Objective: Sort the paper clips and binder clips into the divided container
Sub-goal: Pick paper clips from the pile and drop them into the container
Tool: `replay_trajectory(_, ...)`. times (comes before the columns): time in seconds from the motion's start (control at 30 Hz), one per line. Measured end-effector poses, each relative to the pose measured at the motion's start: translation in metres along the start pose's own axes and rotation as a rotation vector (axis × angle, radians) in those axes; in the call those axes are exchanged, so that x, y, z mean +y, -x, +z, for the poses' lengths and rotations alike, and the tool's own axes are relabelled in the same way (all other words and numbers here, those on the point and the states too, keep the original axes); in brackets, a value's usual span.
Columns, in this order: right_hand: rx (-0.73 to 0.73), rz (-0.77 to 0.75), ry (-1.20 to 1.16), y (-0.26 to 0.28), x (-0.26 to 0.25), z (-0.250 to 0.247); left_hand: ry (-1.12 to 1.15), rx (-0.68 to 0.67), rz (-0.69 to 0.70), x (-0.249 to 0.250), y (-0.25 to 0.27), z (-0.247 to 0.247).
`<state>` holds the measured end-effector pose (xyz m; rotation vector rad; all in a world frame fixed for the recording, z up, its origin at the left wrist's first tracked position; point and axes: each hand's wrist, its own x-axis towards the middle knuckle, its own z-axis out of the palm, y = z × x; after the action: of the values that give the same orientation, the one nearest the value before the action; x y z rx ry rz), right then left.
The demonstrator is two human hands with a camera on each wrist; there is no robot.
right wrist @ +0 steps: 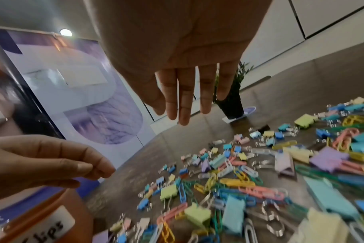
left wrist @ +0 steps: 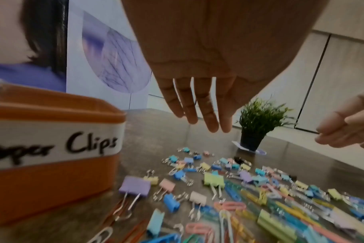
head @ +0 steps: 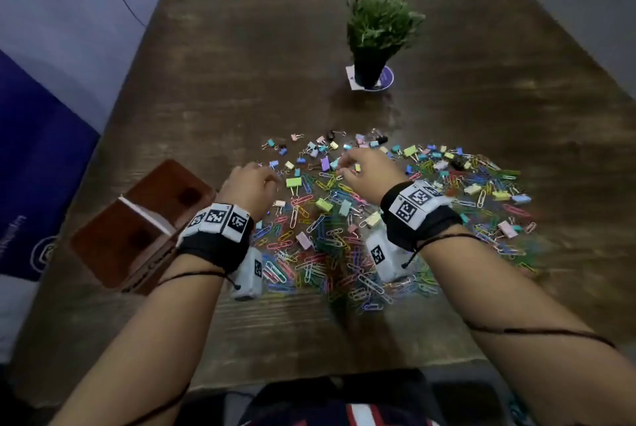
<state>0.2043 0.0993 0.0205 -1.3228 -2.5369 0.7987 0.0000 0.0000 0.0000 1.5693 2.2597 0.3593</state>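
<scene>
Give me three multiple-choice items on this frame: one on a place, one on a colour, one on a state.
1. Where does the divided container stand?
A. To the person's left of the clip pile
B. Behind the plant
C. On top of the pile

2. What colour is the plant's pot?
A. White
B. Black
C. Orange

3. How are the clips lying?
A. Sorted into the compartments
B. Stacked in neat rows
C. Mixed loose on the table

Key: 1 A, since in the head view the divided container sits at the left table edge, beside the clip pile. 2 B, since the pot is black. 3 C, since paper and binder clips lie jumbled together on the table.
</scene>
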Motion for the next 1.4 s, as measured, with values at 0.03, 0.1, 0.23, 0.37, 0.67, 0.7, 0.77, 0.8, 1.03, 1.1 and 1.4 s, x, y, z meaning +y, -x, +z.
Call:
replay_trajectory(0.03,-0.018,0.008,0.007,-0.002,-0.001,0.008,-0.002,-0.029,-0.016,-0.006,0.0,0.003)
replay_trajectory(0.1,-0.047,0.001,0.025,-0.004,0.0,0.022,-0.006,-0.068,-0.024,-0.016,0.0,0.014)
replay_trajectory(0.23,-0.135,-0.018,0.066,-0.008,0.005,0.053,-0.035,-0.149,-0.018,-0.029,-0.003,0.035)
replay_trajectory(0.37,-0.291,-0.053,0.117,-0.018,0.008,0.081,-0.065,-0.242,-0.062,-0.029,-0.01,0.052)
replay_trajectory(0.67,-0.435,-0.092,0.256,-0.041,0.004,0.091,-0.093,-0.27,-0.188,-0.017,-0.029,0.069)
replay_trajectory(0.7,-0.436,-0.093,0.265,-0.044,0.004,0.09,-0.094,-0.276,-0.201,-0.016,-0.032,0.069)
replay_trajectory(0.77,-0.449,-0.085,0.288,-0.05,0.004,0.088,-0.101,-0.284,-0.218,-0.013,-0.036,0.069)
replay_trajectory(0.8,-0.466,-0.081,0.3,-0.053,0.004,0.087,-0.105,-0.288,-0.223,-0.011,-0.038,0.069)
replay_trajectory(1.03,-0.505,-0.089,0.377,-0.06,-0.001,0.087,-0.155,-0.295,-0.247,-0.006,-0.044,0.067)
replay_trajectory(1.1,-0.483,-0.098,0.356,-0.058,-0.002,0.086,-0.18,-0.281,-0.24,-0.006,-0.045,0.069)
replay_trajectory(1.4,-0.495,0.063,0.088,-0.048,-0.002,0.091,-0.116,-0.299,-0.217,-0.013,-0.035,0.067)
